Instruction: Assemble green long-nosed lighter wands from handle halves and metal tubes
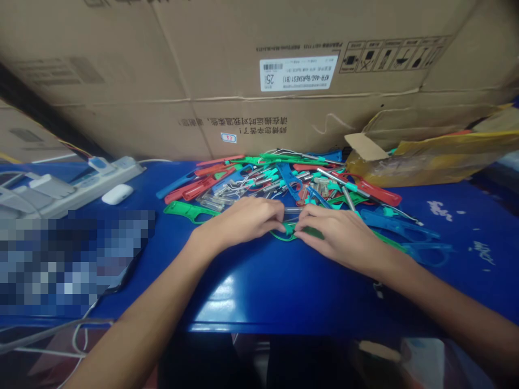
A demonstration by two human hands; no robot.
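Observation:
My left hand [255, 218] and my right hand [330, 229] meet low over the blue table, fingertips a little apart. Both pinch a small green plastic piece [288, 229], which looks like a long-lighter part; fingers cover most of it. A green loop-shaped edge shows just beneath. Right behind the hands spreads a heap of lighter parts: red handle shells [203, 186], blue shells [288, 181], metal tubes [338, 180], thin wires and clear plastic pieces [217, 201]. A green handle shell [188, 210] lies left of my left hand; blue shells [399, 222] lie beyond my right wrist.
A large cardboard box [227, 65] stands upright behind the heap. An opened, yellow-taped carton [438, 159] sits at the back right. On the left are a white power strip [97, 181] with plugs, a white earbud case [117, 194] and a pixelated flat object [73, 259] near a cable.

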